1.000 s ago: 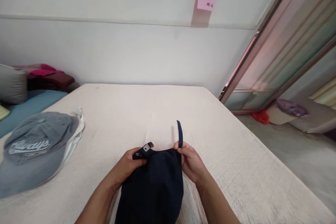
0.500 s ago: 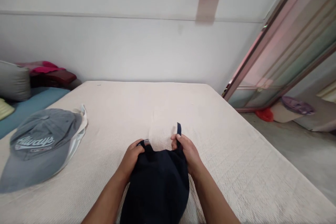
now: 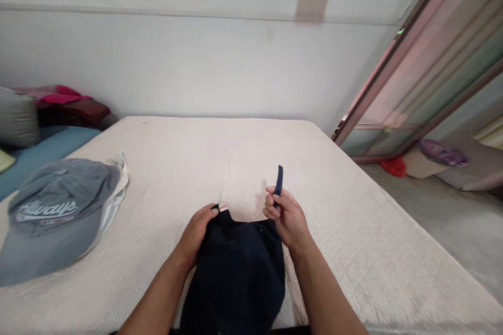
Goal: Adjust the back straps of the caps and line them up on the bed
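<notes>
A navy baseball cap (image 3: 231, 277) lies on a pale woven bedcover (image 3: 346, 209), its crown toward me and its back strap on the far side. My left hand (image 3: 195, 233) is shut on the strap beside a small metal buckle (image 3: 222, 207). My right hand (image 3: 286, 218) pinches the narrow navy strap end (image 3: 279, 180), which stands up from between its fingers. To the left, a grey cap (image 3: 58, 204) with white "Always" lettering rests on the bedcover, well away from both hands.
Behind the bed's left side are a grey pillow (image 3: 18, 118), a blue mat (image 3: 51, 149) and dark red and pink cloth (image 3: 58, 97). A white wall (image 3: 188, 63) runs along the far edge. On the right, a glass sliding door (image 3: 396, 73) stands above a concrete floor (image 3: 444, 209).
My right hand has moved up and to the right, carrying the strap end farther from the cap. The view has tilted upward, and the pink note has left the frame.
</notes>
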`<act>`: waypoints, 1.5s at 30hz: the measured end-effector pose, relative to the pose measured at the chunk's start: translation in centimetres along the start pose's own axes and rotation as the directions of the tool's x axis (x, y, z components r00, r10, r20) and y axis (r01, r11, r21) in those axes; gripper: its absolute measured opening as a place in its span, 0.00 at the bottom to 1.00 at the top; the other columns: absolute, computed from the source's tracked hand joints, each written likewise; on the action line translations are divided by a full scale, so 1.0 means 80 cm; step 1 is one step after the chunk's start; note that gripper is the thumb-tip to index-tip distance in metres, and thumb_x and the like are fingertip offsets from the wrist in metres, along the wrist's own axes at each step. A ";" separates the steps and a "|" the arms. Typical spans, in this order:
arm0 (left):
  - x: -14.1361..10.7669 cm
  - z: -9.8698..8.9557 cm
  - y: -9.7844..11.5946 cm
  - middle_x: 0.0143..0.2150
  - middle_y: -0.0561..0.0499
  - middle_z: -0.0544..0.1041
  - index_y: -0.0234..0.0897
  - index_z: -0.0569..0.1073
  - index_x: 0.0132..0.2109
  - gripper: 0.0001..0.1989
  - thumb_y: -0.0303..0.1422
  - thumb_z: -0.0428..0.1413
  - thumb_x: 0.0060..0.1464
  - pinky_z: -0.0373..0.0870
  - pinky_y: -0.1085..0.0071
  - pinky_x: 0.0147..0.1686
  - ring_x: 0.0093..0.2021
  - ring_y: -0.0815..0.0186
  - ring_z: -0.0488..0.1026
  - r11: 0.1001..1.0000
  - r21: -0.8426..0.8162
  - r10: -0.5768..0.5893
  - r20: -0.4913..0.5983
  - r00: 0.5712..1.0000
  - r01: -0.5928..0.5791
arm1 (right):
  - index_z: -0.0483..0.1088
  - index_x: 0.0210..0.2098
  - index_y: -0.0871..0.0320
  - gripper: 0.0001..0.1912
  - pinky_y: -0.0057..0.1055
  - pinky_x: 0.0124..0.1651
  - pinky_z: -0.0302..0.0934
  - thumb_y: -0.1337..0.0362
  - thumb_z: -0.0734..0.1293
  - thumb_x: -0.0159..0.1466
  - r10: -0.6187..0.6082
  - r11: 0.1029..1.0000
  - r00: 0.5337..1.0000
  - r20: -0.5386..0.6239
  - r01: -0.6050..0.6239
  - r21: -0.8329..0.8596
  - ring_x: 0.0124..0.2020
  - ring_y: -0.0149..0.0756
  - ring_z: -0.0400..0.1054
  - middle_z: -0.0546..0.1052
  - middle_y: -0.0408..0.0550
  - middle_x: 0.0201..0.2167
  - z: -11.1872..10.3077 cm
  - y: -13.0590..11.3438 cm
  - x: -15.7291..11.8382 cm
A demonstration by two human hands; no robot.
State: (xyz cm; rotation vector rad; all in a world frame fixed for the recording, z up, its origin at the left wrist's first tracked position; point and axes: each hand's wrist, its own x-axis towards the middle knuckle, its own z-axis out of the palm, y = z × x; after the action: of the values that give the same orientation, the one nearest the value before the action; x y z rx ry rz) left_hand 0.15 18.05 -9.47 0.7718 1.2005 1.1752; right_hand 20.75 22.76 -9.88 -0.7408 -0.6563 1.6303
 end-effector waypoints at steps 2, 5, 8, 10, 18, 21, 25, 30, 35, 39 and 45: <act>0.000 0.001 -0.002 0.41 0.48 0.80 0.40 0.79 0.41 0.12 0.37 0.60 0.49 0.66 0.69 0.43 0.42 0.60 0.74 0.999 0.001 -0.044 -0.012 0.999 0.044 | 0.69 0.34 0.60 0.07 0.23 0.19 0.42 0.63 0.65 0.58 0.028 0.999 0.999 0.029 -0.026 -0.048 0.14 0.19 0.47 0.64 0.37 0.18 0.001 0.000 -0.001; -0.001 0.004 -0.005 0.36 0.49 0.81 0.39 0.78 0.43 0.15 0.37 0.63 0.46 0.67 0.68 0.39 0.37 0.61 0.75 0.996 -0.030 -0.084 0.038 0.996 0.085 | 0.68 0.34 0.60 0.12 0.23 0.18 0.41 0.56 0.63 0.62 0.083 0.967 0.992 0.095 -0.057 -0.246 0.13 0.20 0.46 0.62 0.36 0.17 0.009 0.007 -0.006; -0.001 0.009 -0.008 0.32 0.51 0.80 0.38 0.78 0.40 0.14 0.36 0.64 0.44 0.67 0.70 0.36 0.32 0.64 0.75 0.994 -0.067 -0.078 0.059 0.995 0.081 | 0.68 0.34 0.59 0.14 0.24 0.18 0.41 0.54 0.62 0.64 0.144 0.906 0.973 0.182 -0.055 -0.421 0.14 0.22 0.48 0.60 0.35 0.16 0.019 0.013 -0.013; -0.001 0.011 -0.011 0.31 0.52 0.80 0.37 0.78 0.37 0.13 0.36 0.65 0.43 0.67 0.72 0.35 0.31 0.65 0.74 0.990 -0.116 -0.076 0.014 0.997 0.077 | 0.69 0.36 0.59 0.15 0.24 0.18 0.42 0.53 0.60 0.65 0.169 0.879 0.955 0.245 -0.034 -0.475 0.15 0.23 0.49 0.59 0.35 0.16 0.023 0.013 -0.017; -0.010 0.016 -0.017 0.23 0.53 0.74 0.35 0.75 0.30 0.08 0.35 0.59 0.51 0.67 0.72 0.30 0.24 0.69 0.70 0.839 -0.456 -0.182 0.278 0.943 0.296 | 0.73 0.34 0.61 0.11 0.25 0.24 0.48 0.60 0.63 0.62 0.291 0.848 0.901 0.321 -0.087 -0.524 0.19 0.23 0.56 0.70 0.43 0.24 0.021 0.004 -0.024; -0.013 0.020 -0.012 0.25 0.50 0.76 0.34 0.76 0.29 0.08 0.35 0.59 0.50 0.68 0.71 0.30 0.25 0.67 0.72 0.814 -0.473 -0.198 0.319 0.927 0.336 | 0.73 0.30 0.61 0.09 0.25 0.27 0.50 0.65 0.63 0.59 0.302 0.843 0.904 0.304 -0.103 -0.528 0.22 0.25 0.59 0.70 0.44 0.25 0.020 0.001 -0.025; -0.015 0.023 -0.007 0.23 0.52 0.74 0.34 0.76 0.30 0.05 0.32 0.62 0.46 0.67 0.74 0.25 0.22 0.69 0.71 0.820 -0.462 -0.217 0.295 0.931 0.338 | 0.72 0.31 0.60 0.06 0.25 0.22 0.41 0.68 0.62 0.57 0.367 0.820 0.883 0.294 -0.157 -0.551 0.17 0.23 0.47 0.59 0.37 0.17 0.022 -0.002 -0.026; -0.015 0.019 -0.011 0.22 0.53 0.73 0.34 0.75 0.29 0.05 0.32 0.62 0.46 0.67 0.76 0.25 0.21 0.71 0.68 0.807 -0.483 -0.221 0.288 0.932 0.341 | 0.72 0.33 0.60 0.14 0.25 0.23 0.41 0.57 0.60 0.65 0.334 0.803 0.865 0.374 -0.053 -0.594 0.19 0.25 0.48 0.57 0.37 0.17 0.024 0.000 -0.026; -0.011 0.014 -0.019 0.27 0.52 0.74 0.34 0.74 0.31 0.05 0.31 0.61 0.49 0.68 0.74 0.29 0.26 0.70 0.70 0.827 -0.482 -0.183 0.255 0.949 0.289 | 0.72 0.31 0.60 0.17 0.25 0.24 0.45 0.53 0.61 0.65 0.359 0.764 0.848 0.390 -0.026 -0.645 0.21 0.25 0.52 0.61 0.39 0.19 0.021 0.004 -0.023; -0.012 0.014 -0.018 0.25 0.53 0.73 0.34 0.74 0.33 0.04 0.31 0.60 0.49 0.68 0.74 0.28 0.24 0.70 0.70 0.831 -0.482 -0.160 0.268 0.950 0.276 | 0.71 0.29 0.60 0.15 0.25 0.25 0.48 0.56 0.62 0.65 0.377 0.713 0.850 0.368 -0.012 -0.701 0.21 0.25 0.54 0.64 0.40 0.20 0.017 0.005 -0.022; -0.012 0.014 -0.015 0.26 0.52 0.75 0.35 0.77 0.37 0.08 0.30 0.61 0.48 0.68 0.76 0.27 0.25 0.70 0.72 0.882 -0.401 -0.178 0.203 0.963 0.247 | 0.71 0.27 0.59 0.13 0.26 0.30 0.53 0.59 0.62 0.64 0.328 0.663 0.862 0.386 0.081 -0.744 0.27 0.29 0.60 0.68 0.43 0.25 0.014 0.010 -0.022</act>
State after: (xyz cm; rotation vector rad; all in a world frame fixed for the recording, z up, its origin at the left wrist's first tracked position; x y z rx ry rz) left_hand 1.55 16.93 -10.02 0.3831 0.8289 1.1132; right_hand 19.60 20.85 -9.55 -0.9623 -1.7659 1.6753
